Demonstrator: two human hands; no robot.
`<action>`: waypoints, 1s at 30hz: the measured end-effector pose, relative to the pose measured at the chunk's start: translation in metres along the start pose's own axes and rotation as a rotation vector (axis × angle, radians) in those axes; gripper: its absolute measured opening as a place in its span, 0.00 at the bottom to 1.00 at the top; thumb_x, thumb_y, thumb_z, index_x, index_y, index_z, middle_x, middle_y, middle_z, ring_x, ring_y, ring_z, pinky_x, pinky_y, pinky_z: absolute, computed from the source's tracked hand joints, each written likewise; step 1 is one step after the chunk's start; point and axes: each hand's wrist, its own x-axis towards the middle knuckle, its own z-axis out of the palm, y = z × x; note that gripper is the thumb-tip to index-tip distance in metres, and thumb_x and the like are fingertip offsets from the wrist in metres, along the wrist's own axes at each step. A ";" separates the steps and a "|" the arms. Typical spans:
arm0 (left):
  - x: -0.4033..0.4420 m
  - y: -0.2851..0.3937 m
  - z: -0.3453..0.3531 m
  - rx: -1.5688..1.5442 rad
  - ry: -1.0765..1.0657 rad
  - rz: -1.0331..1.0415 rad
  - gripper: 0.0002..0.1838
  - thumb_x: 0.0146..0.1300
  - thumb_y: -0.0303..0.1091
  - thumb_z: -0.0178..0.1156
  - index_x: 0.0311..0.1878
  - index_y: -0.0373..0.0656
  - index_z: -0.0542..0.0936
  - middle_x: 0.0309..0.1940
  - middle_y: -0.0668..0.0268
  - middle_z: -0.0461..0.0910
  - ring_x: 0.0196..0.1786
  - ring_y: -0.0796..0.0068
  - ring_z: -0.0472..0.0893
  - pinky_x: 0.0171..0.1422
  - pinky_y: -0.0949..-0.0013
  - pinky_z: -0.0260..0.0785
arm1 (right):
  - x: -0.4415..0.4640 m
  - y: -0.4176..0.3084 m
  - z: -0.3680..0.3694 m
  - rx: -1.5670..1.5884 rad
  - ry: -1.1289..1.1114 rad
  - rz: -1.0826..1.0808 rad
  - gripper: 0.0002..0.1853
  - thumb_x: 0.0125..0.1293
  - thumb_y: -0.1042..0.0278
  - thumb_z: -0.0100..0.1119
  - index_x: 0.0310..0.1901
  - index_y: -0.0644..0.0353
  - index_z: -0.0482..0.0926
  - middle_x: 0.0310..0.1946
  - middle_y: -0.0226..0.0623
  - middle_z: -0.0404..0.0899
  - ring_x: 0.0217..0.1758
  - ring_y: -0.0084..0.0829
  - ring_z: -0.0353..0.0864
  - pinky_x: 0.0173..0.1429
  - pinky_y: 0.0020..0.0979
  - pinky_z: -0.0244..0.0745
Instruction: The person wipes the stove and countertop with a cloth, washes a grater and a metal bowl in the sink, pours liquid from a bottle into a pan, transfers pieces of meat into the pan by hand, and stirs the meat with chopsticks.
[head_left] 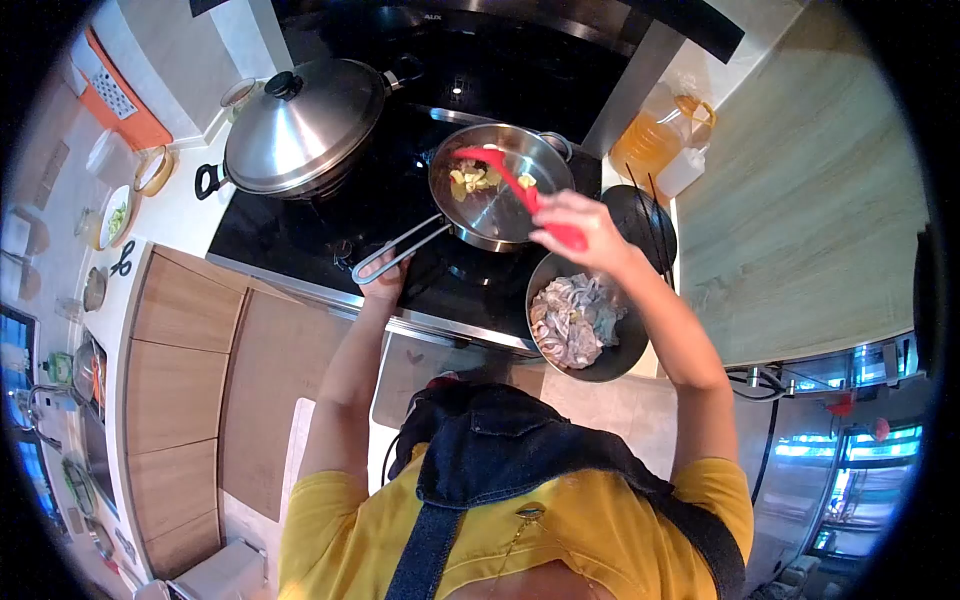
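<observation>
A steel frying pan (pixel 505 215) sits on the black glass stove, with yellowish chopped pieces (pixel 470 180) in oil at its left side. My left hand (pixel 383 272) is closed around the end of the pan's long looped handle. Over the pan, my right hand (pixel 585 230) grips a red spatula (pixel 522 190), its head down among the pieces; the exact shape of the head is hard to make out. Close below my right forearm stands a dark bowl (pixel 622 362) of raw, greyish-pink sliced seafood or meat (pixel 575 320).
A large lidded wok (pixel 300 130) occupies the left burner. At the right stand an oil jug (pixel 655 130), a white bottle (pixel 683 172) and a dark pan (pixel 640 215) with chopsticks (pixel 660 225). Scissors (pixel 122 260) and a dish of chopped greens (pixel 117 218) lie on the left counter.
</observation>
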 end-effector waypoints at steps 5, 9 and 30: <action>-0.005 0.003 -0.002 -0.104 -0.048 -0.132 0.22 0.51 0.54 0.59 0.41 0.46 0.79 0.28 0.58 0.80 0.31 0.56 0.80 0.35 0.58 0.72 | -0.021 -0.069 -0.051 -0.128 -0.166 -0.028 0.11 0.45 0.77 0.66 0.33 0.62 0.78 0.40 0.45 0.76 0.38 0.41 0.79 0.41 0.34 0.75; -0.010 -0.003 0.008 -0.182 0.103 -0.079 0.23 0.50 0.54 0.61 0.39 0.43 0.79 0.25 0.55 0.79 0.28 0.55 0.79 0.32 0.58 0.72 | -0.014 -0.104 -0.085 -0.051 -0.283 -0.019 0.12 0.44 0.78 0.65 0.34 0.63 0.77 0.42 0.45 0.76 0.39 0.42 0.79 0.41 0.34 0.75; -0.016 -0.007 0.014 -0.195 0.027 -0.150 0.28 0.47 0.57 0.62 0.44 0.43 0.77 0.25 0.55 0.79 0.28 0.54 0.78 0.33 0.58 0.71 | -0.030 -0.099 -0.046 -0.180 -0.060 0.112 0.12 0.45 0.80 0.64 0.35 0.61 0.78 0.38 0.44 0.77 0.37 0.42 0.79 0.40 0.32 0.75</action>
